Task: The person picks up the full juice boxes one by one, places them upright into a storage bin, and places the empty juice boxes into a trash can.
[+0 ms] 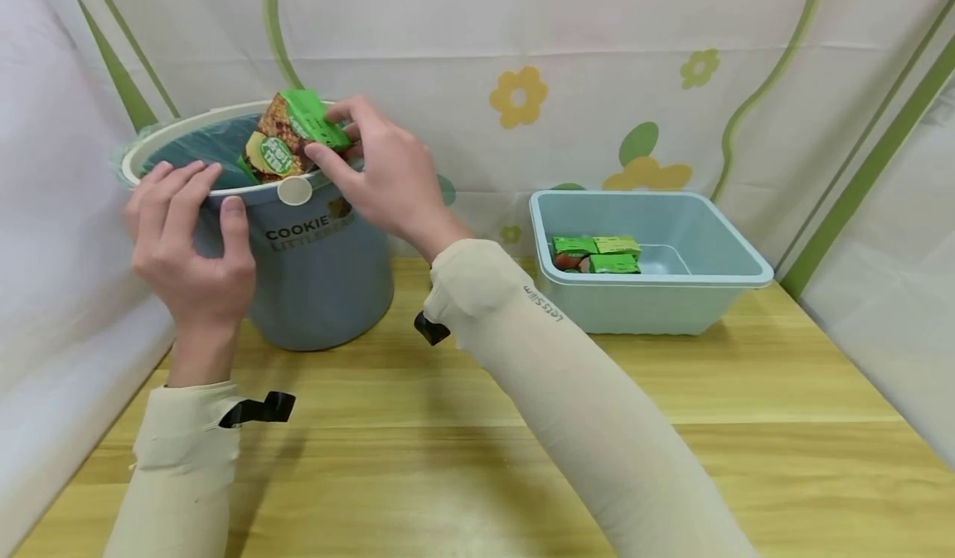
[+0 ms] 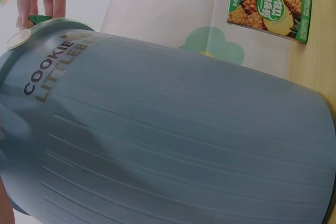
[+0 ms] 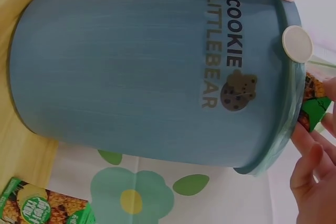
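Observation:
My left hand [image 1: 190, 251] grips the near left rim of a blue-grey trash bin [image 1: 321, 293], fingers over the edge and thumb outside. Above the bin's mouth, my right hand [image 1: 395, 177] holds a pineapple juice box [image 1: 279, 139] with a green top, tilted, its lower end at the rim. The fingers pinch its right side. Inside the bin hangs a bluish-green plastic liner [image 1: 224, 139], partly covered by the box. Another pineapple juice box [image 2: 270, 9] shows behind the bin in the left wrist view; the head view hides it.
A pale blue plastic basin [image 1: 634, 305] stands on the wooden table [image 1: 477, 475] at the right, with juice boxes [image 1: 613, 264] grouped in its left end. White flower-patterned fabric [image 1: 448, 11] hangs behind and along both sides.

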`<state>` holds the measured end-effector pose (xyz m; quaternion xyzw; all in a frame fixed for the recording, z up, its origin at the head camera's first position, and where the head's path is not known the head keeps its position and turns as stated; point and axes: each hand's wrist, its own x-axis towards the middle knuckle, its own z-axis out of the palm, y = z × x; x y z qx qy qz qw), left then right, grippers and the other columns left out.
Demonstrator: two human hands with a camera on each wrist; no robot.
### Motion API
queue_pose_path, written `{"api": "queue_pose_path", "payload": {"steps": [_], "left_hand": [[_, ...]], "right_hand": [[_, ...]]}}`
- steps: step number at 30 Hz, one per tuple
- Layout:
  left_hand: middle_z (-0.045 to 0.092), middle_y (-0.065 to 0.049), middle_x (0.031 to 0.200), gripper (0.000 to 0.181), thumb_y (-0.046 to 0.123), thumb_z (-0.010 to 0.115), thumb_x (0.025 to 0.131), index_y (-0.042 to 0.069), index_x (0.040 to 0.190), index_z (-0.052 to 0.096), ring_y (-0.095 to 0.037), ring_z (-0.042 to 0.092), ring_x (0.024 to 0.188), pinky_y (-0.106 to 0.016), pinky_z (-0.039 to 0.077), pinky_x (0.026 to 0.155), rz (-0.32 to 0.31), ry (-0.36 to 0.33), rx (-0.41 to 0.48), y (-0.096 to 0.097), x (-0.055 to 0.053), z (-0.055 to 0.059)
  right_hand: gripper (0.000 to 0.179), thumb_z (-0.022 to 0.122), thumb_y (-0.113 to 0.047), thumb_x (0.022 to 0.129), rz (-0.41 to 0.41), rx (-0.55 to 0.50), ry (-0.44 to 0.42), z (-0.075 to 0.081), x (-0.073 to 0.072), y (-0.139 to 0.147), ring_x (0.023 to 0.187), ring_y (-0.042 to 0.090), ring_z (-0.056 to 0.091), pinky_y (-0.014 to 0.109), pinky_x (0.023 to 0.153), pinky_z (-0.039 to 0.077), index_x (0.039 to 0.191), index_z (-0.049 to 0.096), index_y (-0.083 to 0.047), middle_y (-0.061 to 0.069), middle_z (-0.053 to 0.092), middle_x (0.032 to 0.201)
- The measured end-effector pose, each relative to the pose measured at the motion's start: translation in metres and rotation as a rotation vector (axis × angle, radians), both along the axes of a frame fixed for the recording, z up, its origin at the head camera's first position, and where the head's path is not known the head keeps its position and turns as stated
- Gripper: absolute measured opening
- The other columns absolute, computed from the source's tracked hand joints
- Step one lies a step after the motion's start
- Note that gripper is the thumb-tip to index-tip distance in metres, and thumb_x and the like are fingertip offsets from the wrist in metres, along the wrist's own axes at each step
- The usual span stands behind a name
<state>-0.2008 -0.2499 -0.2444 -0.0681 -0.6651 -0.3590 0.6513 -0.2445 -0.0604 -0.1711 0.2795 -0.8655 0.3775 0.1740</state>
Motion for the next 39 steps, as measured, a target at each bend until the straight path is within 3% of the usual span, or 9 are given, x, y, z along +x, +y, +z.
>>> {"api": "queue_pose_path", "payload": {"steps": [6,13,19,26,39], "left_hand": [[0.078,-0.021,0.119,0.046,0.037,0.061,0.089,0.005,0.114,0.082,-0.027,0.065,0.132,-0.038,0.04,0.125,0.002,0.007,-0.004,-0.002,0.0,0.0],[0.078,-0.021,0.118,0.046,0.037,0.062,0.089,0.005,0.113,0.082,-0.027,0.066,0.131,-0.039,0.04,0.124,0.003,0.013,-0.005,-0.002,0.0,-0.001],[0.078,-0.022,0.117,0.045,0.037,0.063,0.089,0.005,0.113,0.082,-0.028,0.066,0.131,-0.039,0.041,0.124,0.002,0.022,-0.01,-0.002,-0.002,-0.002],[0.078,-0.021,0.119,0.045,0.037,0.062,0.09,0.005,0.114,0.082,-0.028,0.065,0.132,-0.04,0.04,0.124,0.007,0.009,-0.025,-0.005,-0.002,-0.004],[0.078,-0.021,0.118,0.045,0.038,0.063,0.089,0.005,0.114,0.082,-0.028,0.065,0.132,-0.039,0.04,0.124,0.004,0.006,-0.028,-0.004,-0.004,-0.003]], "right_hand": [[0.046,0.061,-0.053,0.105,-0.054,0.094,0.028,0.004,0.001,-0.005,0.111,0.001,0.069,0.025,0.091,0.054,0.144,0.056,-0.028,-0.01,0.074,0.127],[0.045,0.06,-0.058,0.104,-0.098,0.141,0.032,0.006,0.0,-0.008,0.11,-0.001,0.069,0.025,0.09,0.053,0.142,0.06,-0.034,-0.013,0.075,0.125],[0.047,0.059,-0.061,0.103,-0.139,0.174,0.037,0.007,0.001,-0.01,0.102,0.001,0.067,0.023,0.079,0.051,0.144,0.062,-0.039,-0.015,0.075,0.124],[0.048,0.057,-0.062,0.103,-0.182,0.244,0.07,0.007,0.001,-0.013,0.102,0.004,0.069,0.025,0.074,0.053,0.146,0.063,-0.041,-0.015,0.072,0.134],[0.047,0.056,-0.064,0.103,-0.201,0.266,0.058,0.01,0.001,-0.012,0.104,0.007,0.07,0.026,0.075,0.054,0.145,0.063,-0.043,-0.017,0.069,0.142]]}}
